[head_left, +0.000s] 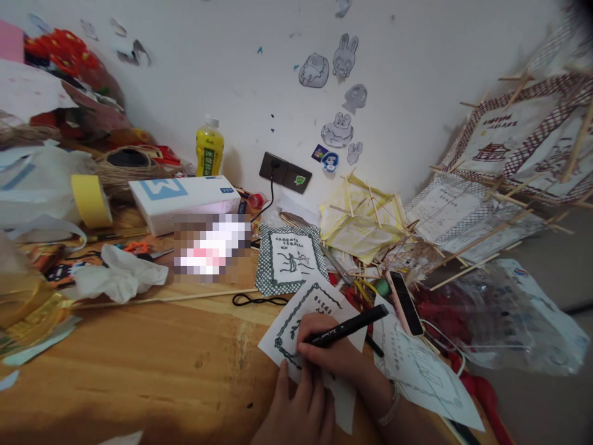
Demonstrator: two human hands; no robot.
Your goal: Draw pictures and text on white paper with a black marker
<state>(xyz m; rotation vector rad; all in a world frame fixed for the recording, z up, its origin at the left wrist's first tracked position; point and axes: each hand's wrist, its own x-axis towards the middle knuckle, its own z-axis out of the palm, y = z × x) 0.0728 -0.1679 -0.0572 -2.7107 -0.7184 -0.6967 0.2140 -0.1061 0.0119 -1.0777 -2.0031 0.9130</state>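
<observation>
My right hand (336, 355) is wrapped round a black marker pen (354, 324), its barrel slanting up to the right. The tip is hidden behind my fingers, over a white sheet of paper (275, 334) lying tilted on the wooden table. Dark green border lines and some handwritten characters show on the sheet. Fingers spread, my left hand (299, 411) lies flat on the sheet's lower edge, just below my right hand. Directly behind the sheet is a drawn card (291, 261) with a green crosshatched border, characters and a figure.
At right lie a pink-edged phone (405, 303) and another drawn sheet (428, 371). Yellow paper on a stick frame (364, 216) stands behind. A white box (185, 201), yellow tape roll (92, 201), crumpled tissue (120, 275) and drink bottle (210, 148) are at left.
</observation>
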